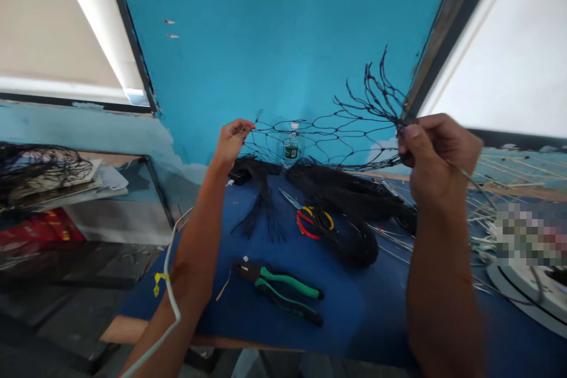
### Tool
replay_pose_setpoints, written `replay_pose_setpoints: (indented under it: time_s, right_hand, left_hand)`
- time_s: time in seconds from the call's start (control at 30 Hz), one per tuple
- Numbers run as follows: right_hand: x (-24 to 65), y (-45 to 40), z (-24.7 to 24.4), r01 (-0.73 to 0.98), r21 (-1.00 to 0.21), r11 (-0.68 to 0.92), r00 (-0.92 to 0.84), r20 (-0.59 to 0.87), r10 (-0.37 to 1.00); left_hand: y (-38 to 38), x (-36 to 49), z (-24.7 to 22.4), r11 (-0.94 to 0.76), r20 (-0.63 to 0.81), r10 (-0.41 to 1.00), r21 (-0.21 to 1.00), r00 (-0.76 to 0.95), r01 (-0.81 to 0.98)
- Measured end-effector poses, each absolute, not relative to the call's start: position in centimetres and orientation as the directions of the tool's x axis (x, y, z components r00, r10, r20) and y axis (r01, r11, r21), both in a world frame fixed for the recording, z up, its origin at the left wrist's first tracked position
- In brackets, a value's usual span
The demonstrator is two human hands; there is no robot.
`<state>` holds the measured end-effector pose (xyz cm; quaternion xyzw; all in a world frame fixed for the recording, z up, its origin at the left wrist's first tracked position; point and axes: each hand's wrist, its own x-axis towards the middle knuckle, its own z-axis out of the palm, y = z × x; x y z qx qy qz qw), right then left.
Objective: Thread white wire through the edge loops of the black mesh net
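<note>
A piece of black knotted netting (339, 130) is stretched in the air between my two hands, above the back of the blue table. My left hand (234, 137) pinches its left end between thumb and fingertips. My right hand (436, 150) is closed around the gathered right end, and loose strands fan upward from that grip. A thin cord (472, 180) runs from near my right hand down to the right. Below the netting lie a black bundle of mesh (345, 195) and a smaller black bunch (261, 198) with frayed ends.
Scissors (310, 220) with red and yellow handles lie by the mesh bundle. Green-handled pliers (283, 292) rest near the front of the blue table (363, 322). A plastic bottle (291, 144) stands against the wall. A white cable (170, 283) crosses my left forearm. Thin rods (509, 171) lie at right.
</note>
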<state>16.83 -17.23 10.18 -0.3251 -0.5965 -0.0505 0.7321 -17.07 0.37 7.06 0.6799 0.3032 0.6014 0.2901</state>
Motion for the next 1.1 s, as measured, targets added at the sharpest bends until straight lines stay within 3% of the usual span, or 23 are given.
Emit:
replay_pose_setpoints:
  time_s: [0.2, 0.3, 0.33, 0.4, 0.47, 0.5, 0.53, 0.63, 0.73, 0.8, 0.9, 0.97, 1.03, 1.1]
  right_hand:
    - [17.2, -18.5, 11.1, 0.629, -0.229, 0.743, 0.354, 0.935, -0.011]
    - [15.7, -18.6, 10.5, 0.815, -0.251, 0.522, 0.317, 0.948, -0.038]
    - [15.1, -18.5, 10.2, 0.874, -0.241, 0.422, 0.284, 0.958, -0.042]
    - [14.1, -18.1, 9.5, 0.955, -0.166, 0.247, 0.177, 0.984, -0.027]
    - [13.4, -17.5, 8.7, 0.986, -0.074, 0.148, 0.074, 0.997, 0.003]
    - [13.1, -17.3, 8.4, 0.991, -0.031, 0.129, 0.028, 0.999, 0.025]
    - [12.9, -17.0, 8.1, 0.992, 0.024, 0.120, -0.030, 0.998, 0.050]
    - [12.0, -16.7, 7.5, 0.956, 0.256, 0.146, -0.271, 0.957, 0.099]
    - [10.4, -17.0, 7.1, 0.866, 0.464, 0.186, -0.483, 0.872, 0.075]
    - [9.2, -17.3, 6.8, 0.821, 0.524, 0.227, -0.548, 0.834, 0.057]
    - [8.0, -17.7, 6.4, 0.777, 0.452, 0.438, -0.542, 0.834, 0.099]
    - [7.9, -17.8, 6.5, 0.762, 0.234, 0.604, -0.407, 0.899, 0.165]
    - [8.5, -17.6, 6.9, 0.721, -0.060, 0.691, -0.137, 0.964, 0.226]
    - [9.4, -17.2, 7.5, 0.590, -0.294, 0.752, 0.072, 0.947, 0.313]
  left_hand:
    - [-0.5, -19.1, 6.6, -0.500, 0.426, 0.805, 0.862, 0.413, 0.086]
    - [-2.6, -17.5, 8.6, -0.599, 0.512, 0.765, 0.788, 0.392, 0.141]
    - [-3.9, -16.7, 9.4, -0.713, 0.648, 0.699, 0.663, 0.304, 0.227]
    - [-7.5, -14.8, 10.9, -0.861, 0.915, 0.399, 0.350, 0.061, 0.370]
    - [-11.6, -12.9, 11.8, -0.911, 0.989, 0.148, 0.147, -0.026, 0.384]
    - [-13.4, -11.9, 11.9, -0.937, 0.997, 0.068, 0.078, -0.042, 0.342]
    - [-14.9, -10.9, 11.8, -0.956, 0.997, 0.078, 0.071, 0.014, 0.285]
    - [-16.3, -8.4, 10.9, -0.869, 0.846, 0.495, 0.477, 0.196, 0.132]
    - [-14.3, -6.8, 10.0, -0.780, 0.764, 0.621, 0.623, 0.176, 0.051]
    - [-12.9, -6.5, 9.7, -0.747, 0.739, 0.652, 0.664, 0.166, -0.022]
    - [-12.0, -7.1, 9.9, -0.700, 0.712, 0.652, 0.698, 0.262, -0.153]
    - [-12.1, -8.0, 10.3, -0.656, 0.676, 0.614, 0.724, 0.407, -0.213]
    - [-12.5, -8.9, 10.7, -0.574, 0.591, 0.570, 0.783, 0.571, -0.237]
    - [-13.0, -9.8, 11.0, -0.476, 0.462, 0.527, 0.856, 0.714, -0.202]
